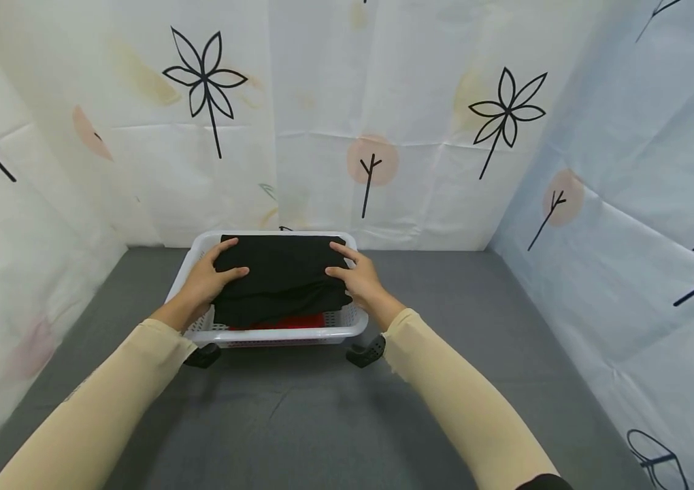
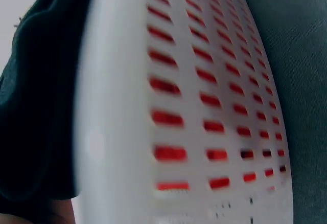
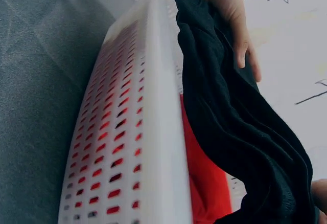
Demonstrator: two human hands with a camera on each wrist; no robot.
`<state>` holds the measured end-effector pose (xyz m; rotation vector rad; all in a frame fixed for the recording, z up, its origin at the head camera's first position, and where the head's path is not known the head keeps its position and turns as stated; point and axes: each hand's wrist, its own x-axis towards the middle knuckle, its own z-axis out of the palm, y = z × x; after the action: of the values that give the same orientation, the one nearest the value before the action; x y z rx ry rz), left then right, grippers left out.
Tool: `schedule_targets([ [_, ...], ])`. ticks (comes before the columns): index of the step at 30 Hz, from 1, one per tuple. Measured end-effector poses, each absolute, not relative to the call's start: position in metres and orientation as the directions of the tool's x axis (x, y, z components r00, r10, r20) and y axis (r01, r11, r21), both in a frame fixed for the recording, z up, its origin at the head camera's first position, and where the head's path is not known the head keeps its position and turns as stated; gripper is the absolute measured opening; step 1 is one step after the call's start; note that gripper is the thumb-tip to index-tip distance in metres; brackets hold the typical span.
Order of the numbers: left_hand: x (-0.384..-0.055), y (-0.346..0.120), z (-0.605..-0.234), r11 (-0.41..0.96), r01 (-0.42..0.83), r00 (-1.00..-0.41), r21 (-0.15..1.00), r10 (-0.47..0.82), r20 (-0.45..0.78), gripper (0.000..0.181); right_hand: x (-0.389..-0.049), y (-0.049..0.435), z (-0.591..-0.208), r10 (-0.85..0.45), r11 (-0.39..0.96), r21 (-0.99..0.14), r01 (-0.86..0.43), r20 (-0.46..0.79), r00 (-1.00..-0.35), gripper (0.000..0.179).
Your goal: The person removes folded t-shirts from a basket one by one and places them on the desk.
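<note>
A folded black cloth (image 1: 282, 272) spans the width of a white plastic basket (image 1: 273, 335) with slotted sides. My left hand (image 1: 205, 279) grips its left end, thumb on top and fingers beneath. At the right end, my right hand (image 1: 360, 275) holds it the same way. Below the black cloth lies a red cloth (image 1: 298, 322) inside the basket. Seen from the right wrist, the black cloth (image 3: 240, 111) shows several soft layers and sags between the hands. The left wrist view shows mainly the basket's wall (image 2: 194, 106), with red behind its slots.
The basket stands on a grey cloth-covered table (image 1: 298, 415), near its back edge. White sheets printed with flowers and trees, such as the back sheet (image 1: 316, 88), enclose the table at the back and both sides. Black wrist devices (image 1: 367, 351) hang beneath both cream sleeves.
</note>
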<state>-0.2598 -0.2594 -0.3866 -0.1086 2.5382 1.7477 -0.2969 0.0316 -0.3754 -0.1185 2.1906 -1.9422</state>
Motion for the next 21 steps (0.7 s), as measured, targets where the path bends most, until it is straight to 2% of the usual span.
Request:
schedule_targets([
  [9,-0.264,-0.23,-0.368,0.281,-0.057,-0.998,0.958,0.017,-0.064,0.081,-0.299,0.062,-0.355,-0.217,0.041,-0.993,0.111,-0.117,-0.969,0.058],
  [21,-0.273,-0.182,-0.368,0.16,-0.089,-0.992,0.983,0.072,-0.101,0.077,-0.299,0.111,-0.345,-0.186,0.099,-0.989,0.105,-0.122,-0.975,0.06],
])
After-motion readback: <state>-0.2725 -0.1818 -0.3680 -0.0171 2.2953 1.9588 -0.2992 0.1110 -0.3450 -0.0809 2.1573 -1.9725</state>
